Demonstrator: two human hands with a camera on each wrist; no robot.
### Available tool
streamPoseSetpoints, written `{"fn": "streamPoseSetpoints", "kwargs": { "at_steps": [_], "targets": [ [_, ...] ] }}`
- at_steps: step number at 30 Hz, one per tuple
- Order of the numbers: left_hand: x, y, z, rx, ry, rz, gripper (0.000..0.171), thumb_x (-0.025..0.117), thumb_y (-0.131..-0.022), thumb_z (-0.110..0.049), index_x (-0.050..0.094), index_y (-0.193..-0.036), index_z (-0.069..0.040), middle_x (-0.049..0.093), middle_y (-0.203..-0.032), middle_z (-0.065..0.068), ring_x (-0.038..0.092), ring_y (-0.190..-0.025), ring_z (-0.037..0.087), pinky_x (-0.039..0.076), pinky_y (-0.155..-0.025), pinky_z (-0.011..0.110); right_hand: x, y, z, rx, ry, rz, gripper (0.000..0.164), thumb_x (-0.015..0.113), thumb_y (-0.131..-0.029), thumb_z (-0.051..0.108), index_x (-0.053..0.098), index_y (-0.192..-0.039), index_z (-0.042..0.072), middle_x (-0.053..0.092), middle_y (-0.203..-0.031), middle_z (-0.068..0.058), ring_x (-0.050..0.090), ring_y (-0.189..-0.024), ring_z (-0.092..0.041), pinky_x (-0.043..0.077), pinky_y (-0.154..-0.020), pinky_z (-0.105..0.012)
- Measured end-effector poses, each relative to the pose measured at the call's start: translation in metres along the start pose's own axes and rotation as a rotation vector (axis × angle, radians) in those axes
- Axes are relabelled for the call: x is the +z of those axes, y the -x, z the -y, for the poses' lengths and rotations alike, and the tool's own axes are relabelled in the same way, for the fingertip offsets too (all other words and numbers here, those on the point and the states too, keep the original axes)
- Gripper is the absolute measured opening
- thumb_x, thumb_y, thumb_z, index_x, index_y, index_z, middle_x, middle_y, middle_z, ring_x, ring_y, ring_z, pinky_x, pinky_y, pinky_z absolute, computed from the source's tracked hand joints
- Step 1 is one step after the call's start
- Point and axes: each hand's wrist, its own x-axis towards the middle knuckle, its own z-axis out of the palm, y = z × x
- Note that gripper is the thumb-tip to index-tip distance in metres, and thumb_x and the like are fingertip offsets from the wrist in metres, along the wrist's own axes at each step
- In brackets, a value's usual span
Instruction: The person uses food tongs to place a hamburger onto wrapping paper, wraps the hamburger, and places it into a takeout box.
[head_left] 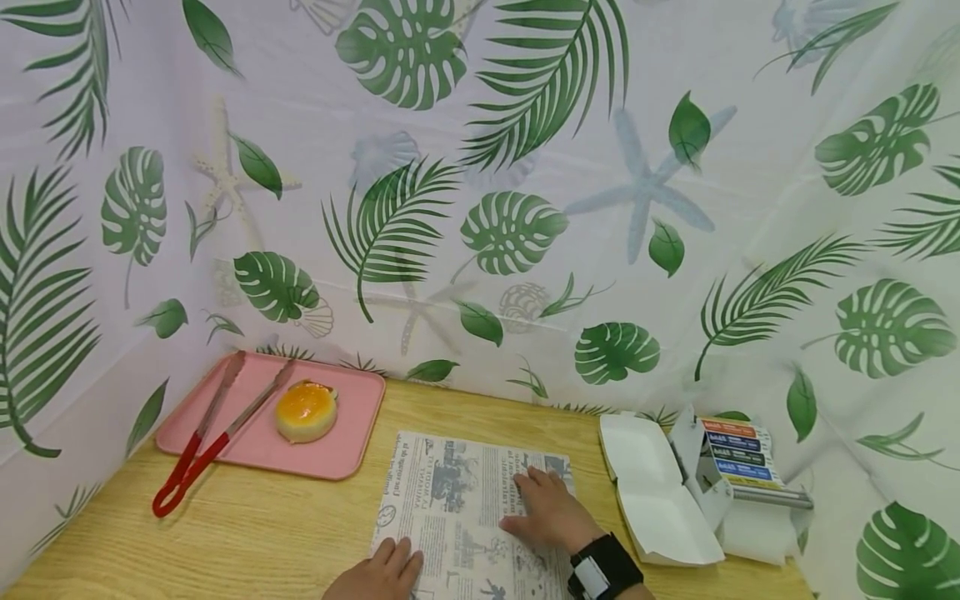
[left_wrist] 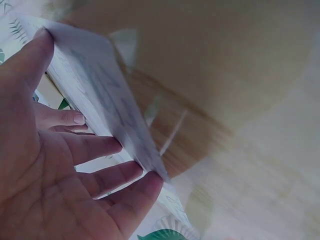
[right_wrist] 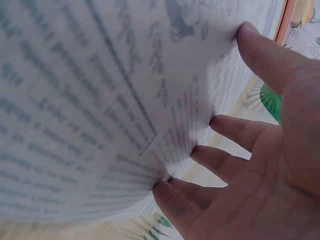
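Note:
A sheet of newspaper-print wrapping paper [head_left: 457, 517] lies flat on the wooden table in front of me. My left hand [head_left: 382, 571] touches its left edge with spread fingertips, and the left wrist view shows the same paper [left_wrist: 95, 75] under them. On the right part of the sheet rests my right hand [head_left: 551, 512], its fingers spread and a black band around the wrist. Seen from the right wrist, the fingertips press on the printed paper [right_wrist: 110, 110]. Neither hand grips anything.
A pink tray [head_left: 352, 417] at the left holds a glazed bun [head_left: 306, 411] and red-handled tongs [head_left: 198, 458], whose handles overhang the front edge. To the right stand an open white takeout box [head_left: 660, 492] and a rack [head_left: 742, 454] of colourful small boxes. A leaf-print curtain [head_left: 517, 233] encloses the table.

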Motion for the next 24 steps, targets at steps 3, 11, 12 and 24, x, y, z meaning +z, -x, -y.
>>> {"fn": "streamPoseSetpoints", "kwargs": {
  "at_steps": [3, 11, 12, 24],
  "targets": [
    [0.0006, -0.0002, -0.0002, -0.001, -0.009, -0.002, 0.080, 0.041, -0.095, -0.075, 0.064, -0.134, -0.008, 0.060, -0.131, 0.013, 0.058, -0.115, 0.025, 0.055, -0.078, 0.022, 0.0000, 0.0002, 0.0000, 0.001, -0.001, -0.005, 0.072, 0.074, -0.091, 0.046, 0.052, -0.146, 0.004, 0.041, -0.153, -0.025, 0.032, -0.143, -0.052, 0.034, -0.109, -0.066],
    [0.0008, 0.0010, 0.0004, 0.017, -0.037, -0.037, 0.080, 0.040, -0.095, -0.076, 0.065, -0.132, -0.009, 0.061, -0.125, 0.010, 0.058, -0.108, 0.021, 0.053, -0.073, 0.019, 0.0015, -0.0017, 0.0007, 0.018, 0.014, -0.015, 0.074, 0.075, -0.089, 0.048, 0.053, -0.145, 0.004, 0.042, -0.153, -0.024, 0.033, -0.143, -0.051, 0.034, -0.109, -0.066],
    [0.0005, 0.0011, 0.0009, 0.017, -0.032, -0.031, 0.080, 0.040, -0.095, -0.076, 0.065, -0.132, -0.009, 0.061, -0.125, 0.010, 0.057, -0.108, 0.021, 0.053, -0.073, 0.020, 0.0018, -0.0019, 0.0008, 0.021, 0.012, -0.013, 0.075, 0.075, -0.089, 0.048, 0.053, -0.145, 0.004, 0.042, -0.153, -0.024, 0.033, -0.143, -0.051, 0.034, -0.109, -0.065],
    [-0.0018, -0.0027, 0.0036, 0.020, 0.034, 0.005, 0.080, 0.045, -0.094, -0.075, 0.064, -0.132, -0.008, 0.059, -0.121, 0.009, 0.055, -0.102, 0.019, 0.052, -0.070, 0.020, 0.0035, -0.0037, -0.0008, 0.027, 0.018, -0.009, 0.075, 0.076, -0.088, 0.047, 0.053, -0.144, 0.003, 0.043, -0.152, -0.025, 0.033, -0.142, -0.051, 0.033, -0.108, -0.066]
  ]
}}
